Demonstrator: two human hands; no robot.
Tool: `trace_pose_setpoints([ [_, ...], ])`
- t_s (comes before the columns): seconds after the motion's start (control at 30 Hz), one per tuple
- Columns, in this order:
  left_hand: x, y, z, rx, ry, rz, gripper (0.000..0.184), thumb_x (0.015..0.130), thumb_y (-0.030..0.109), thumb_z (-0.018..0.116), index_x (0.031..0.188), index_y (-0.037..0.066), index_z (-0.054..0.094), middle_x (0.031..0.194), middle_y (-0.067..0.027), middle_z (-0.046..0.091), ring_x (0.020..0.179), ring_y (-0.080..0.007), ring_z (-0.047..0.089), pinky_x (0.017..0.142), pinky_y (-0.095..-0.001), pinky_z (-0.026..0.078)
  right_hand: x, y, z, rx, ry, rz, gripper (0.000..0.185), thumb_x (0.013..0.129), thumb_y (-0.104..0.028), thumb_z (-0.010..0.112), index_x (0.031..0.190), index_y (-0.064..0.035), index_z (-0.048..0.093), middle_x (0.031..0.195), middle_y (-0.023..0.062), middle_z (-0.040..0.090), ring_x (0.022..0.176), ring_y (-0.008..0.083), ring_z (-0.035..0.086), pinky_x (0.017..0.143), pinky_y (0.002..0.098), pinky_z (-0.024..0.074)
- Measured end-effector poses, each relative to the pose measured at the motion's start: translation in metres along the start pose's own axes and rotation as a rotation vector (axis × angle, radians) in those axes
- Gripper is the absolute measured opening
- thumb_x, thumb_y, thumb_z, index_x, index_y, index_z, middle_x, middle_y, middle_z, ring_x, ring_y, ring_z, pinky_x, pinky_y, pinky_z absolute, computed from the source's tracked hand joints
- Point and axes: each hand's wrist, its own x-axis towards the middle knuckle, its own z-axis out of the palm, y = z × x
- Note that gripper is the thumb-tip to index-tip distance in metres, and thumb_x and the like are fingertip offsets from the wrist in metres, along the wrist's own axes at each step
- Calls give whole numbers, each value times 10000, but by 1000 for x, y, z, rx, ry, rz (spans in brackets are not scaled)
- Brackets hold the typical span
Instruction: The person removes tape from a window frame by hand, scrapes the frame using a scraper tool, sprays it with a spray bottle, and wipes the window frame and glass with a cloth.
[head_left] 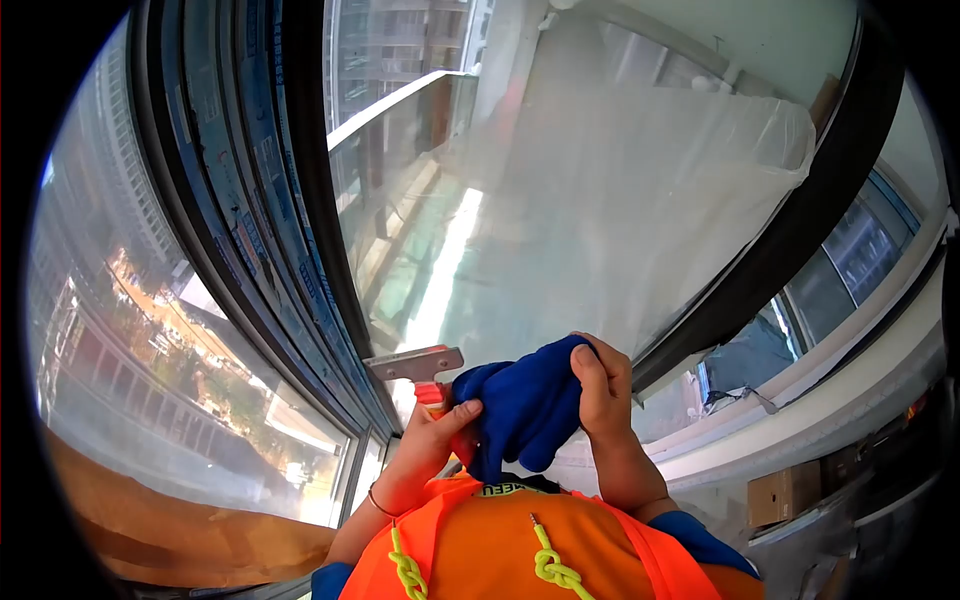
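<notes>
A dark blue cloth (pixel 525 405) is bunched up between my two hands, in front of my chest. My right hand (pixel 602 388) grips its upper right side, thumb on top. My left hand (pixel 435 440) is closed at the cloth's left side, with the thumb over its edge. That hand also holds a scraper-like tool with a red and orange handle (pixel 432 396). The flat metal head (pixel 415 363) points up and to the left, above the hand. Part of the handle is hidden by my fingers and the cloth.
A dark window frame with blue film (pixel 245 190) rises at the left, beside glass. Translucent plastic sheeting (pixel 640 190) hangs ahead, with a balcony railing (pixel 400 105) behind it. Another dark frame (pixel 790 260) curves at the right. A cardboard box (pixel 783 495) sits at the lower right.
</notes>
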Motion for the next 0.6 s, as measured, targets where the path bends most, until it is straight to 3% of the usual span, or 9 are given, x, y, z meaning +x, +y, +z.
trace_pose_setpoints([
  [0.07, 2, 2, -15, -161, -42, 29, 202, 943, 211, 631, 985, 16, 600, 676, -47, 588, 561, -142, 560, 553, -291, 461, 11, -5, -12, 108, 335, -25, 292, 954, -167, 449, 728, -10, 549, 660, -28, 509, 619, 57, 410, 576, 235, 331],
  [0.1, 2, 6, -21, -185, -30, 55, 192, 956, 205, 608, 979, 15, 594, 677, -54, 590, 559, -155, 565, 549, -305, 463, 17, -13, -22, 149, 453, -65, 277, 938, -259, 495, 876, -11, 602, 775, 32, 588, 739, 131, 574, 681, 259, 466],
  [0.17, 13, 9, -53, 20, 26, 46, 195, 969, 192, 590, 1038, 9, 592, 701, -42, 589, 601, -134, 563, 575, -296, 462, 29, -28, -46, 342, 431, -234, 329, 952, -340, 524, 1037, -32, 600, 929, 74, 645, 850, 193, 630, 784, 344, 524],
  [0.2, 22, 20, -55, 238, 86, 184, 262, 1008, 218, 504, 951, -9, 622, 697, -84, 641, 488, -131, 557, 468, -255, 435, 38, -53, -49, 427, 438, -262, 349, 954, -357, 529, 1067, -34, 597, 970, 83, 654, 887, 205, 640, 816, 353, 528],
  [0.3, 31, 68, -63, 358, 286, 349, 306, 1009, 210, 506, 893, -30, 657, 645, -69, 627, 426, -104, 511, 422, -245, 409, 69, -118, -71, 522, 293, -447, 408, 961, -374, 536, 1185, -35, 575, 1114, 104, 651, 1034, 230, 637, 917, 378, 516],
  [0.37, 43, 92, -93, 396, 468, 570, 288, 990, 230, 550, 827, 5, 628, 594, -41, 578, 400, -86, 475, 396, -243, 383, 99, -160, -79, 333, 291, -597, 509, 966, -373, 535, 1329, -18, 500, 1247, 129, 603, 1133, 226, 600, 973, 363, 484],
  [0.43, 55, 117, -139, 499, 651, 756, 246, 982, 254, 570, 853, 45, 584, 573, -11, 536, 396, -72, 457, 385, -218, 353, 137, -204, -82, -34, 403, -804, 517, 963, -349, 571, 1313, 25, 499, 1179, 128, 610, 1132, 251, 585, 1010, 330, 436],
  [0.57, 49, 162, -186, 715, 898, 943, 276, 986, 268, 567, 816, 52, 544, 585, -1, 512, 394, -66, 441, 363, -221, 348, 236, -281, -108, -815, 581, -1338, 650, 919, -363, 626, 1379, 38, 401, 1369, 235, 450, 1258, 353, 476, 1052, 389, 388],
  [0.6, 49, 166, -188, 708, 931, 948, 282, 987, 266, 565, 810, 49, 541, 572, -1, 506, 392, -67, 442, 360, -221, 352, 262, -302, -114, -914, 636, -1339, 661, 899, -345, 642, 1370, 47, 395, 1378, 261, 428, 1263, 375, 464, 1044, 407, 394],
])
